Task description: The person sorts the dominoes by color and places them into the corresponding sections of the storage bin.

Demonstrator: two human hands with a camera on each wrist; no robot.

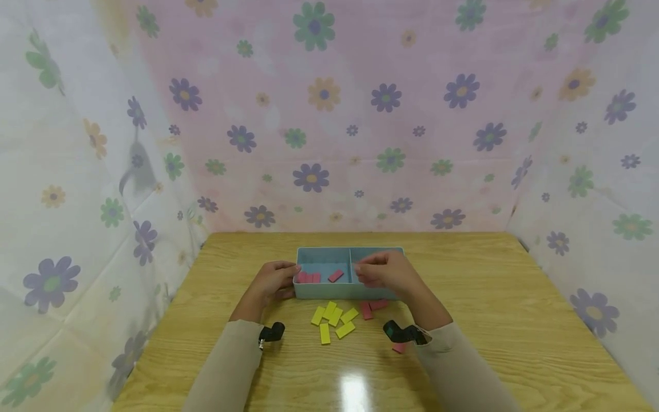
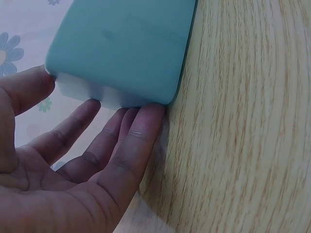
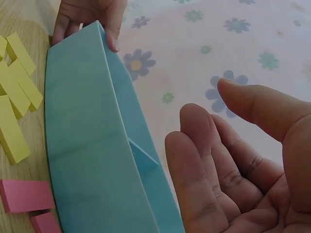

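A light blue box [image 1: 329, 292] with one divider stands on the wooden table. My left hand [image 1: 273, 280] touches its left end; in the left wrist view the fingertips [image 2: 150, 116] rest against the end wall, one at the rim. The right hand [image 1: 386, 272] hovers over the right compartment, its fingers loosely bent. Nothing shows between its thumb and fingers [image 3: 194, 121] in the right wrist view. Inside the left compartment, several pink blocks [image 1: 309, 278] sit side by side at the left, and another pink block [image 1: 336, 276] lies apart from them near the divider.
Several yellow blocks [image 1: 325, 334] lie loose before the box. Pink blocks [image 1: 366, 311] lie right of them, close to the box front, and one more pink block [image 1: 399, 347] is partly covered by the right wrist strap. A floral cloth [image 1: 329, 114] hangs behind and at both sides.
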